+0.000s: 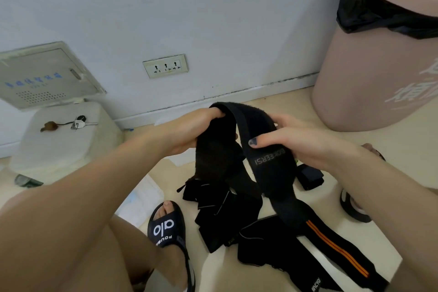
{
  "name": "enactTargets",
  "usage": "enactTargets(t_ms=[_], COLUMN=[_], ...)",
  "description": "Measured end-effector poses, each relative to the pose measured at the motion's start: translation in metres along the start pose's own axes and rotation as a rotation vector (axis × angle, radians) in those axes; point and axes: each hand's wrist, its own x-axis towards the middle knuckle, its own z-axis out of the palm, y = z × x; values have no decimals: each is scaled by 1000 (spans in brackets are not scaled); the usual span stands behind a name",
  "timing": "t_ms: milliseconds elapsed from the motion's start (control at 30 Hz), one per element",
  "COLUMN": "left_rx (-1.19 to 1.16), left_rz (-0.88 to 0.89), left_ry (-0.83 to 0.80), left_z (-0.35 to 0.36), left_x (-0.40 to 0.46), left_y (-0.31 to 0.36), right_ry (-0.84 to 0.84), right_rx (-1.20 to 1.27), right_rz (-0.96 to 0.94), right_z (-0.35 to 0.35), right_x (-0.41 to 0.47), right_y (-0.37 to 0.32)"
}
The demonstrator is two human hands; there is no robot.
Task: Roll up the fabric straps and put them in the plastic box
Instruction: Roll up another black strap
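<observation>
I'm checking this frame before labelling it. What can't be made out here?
- Plastic box: head view, I cannot pick it out with certainty.
- Left hand: its fingers are hidden behind the black strap it grips.
- Pink bin: cut off by the top and right edges.
- Strap pile: dark, overlapping, count unclear.
- Wall panel lettering: too blurred to read.

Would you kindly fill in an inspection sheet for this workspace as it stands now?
Surface: pale tiled floor.
Job's things: black strap held up, unrolled; more black straps heaped on the floor; one orange-striped strap; translucent plastic box beside the sandal.
Clutter: keys on a white box; tape roll.
Hands: left hand and right hand both grip the strap.
Cables: nothing seen.
Surroundings: wall socket, pink bin.
</observation>
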Motion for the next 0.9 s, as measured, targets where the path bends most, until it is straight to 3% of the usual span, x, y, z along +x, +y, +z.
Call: enactTargets(t_ms=[333, 633, 767, 900], left_rx=[293, 666, 773, 1050], left_rz=[32, 370, 398, 418], left_ry=[-142, -310, -255, -109], left_z=[20, 21, 32, 26], left_x=[8, -2, -7, 1], left_y=[-22, -19, -16, -16], right_ry=[-47, -247, -271, -230], right_rx=[112, -10, -177, -335], right_rz=[-30, 74, 132, 204], right_z=[-8, -2, -13, -35], right_x=[-7, -16, -22, -29], right_y=[-1, 4, 3, 2])
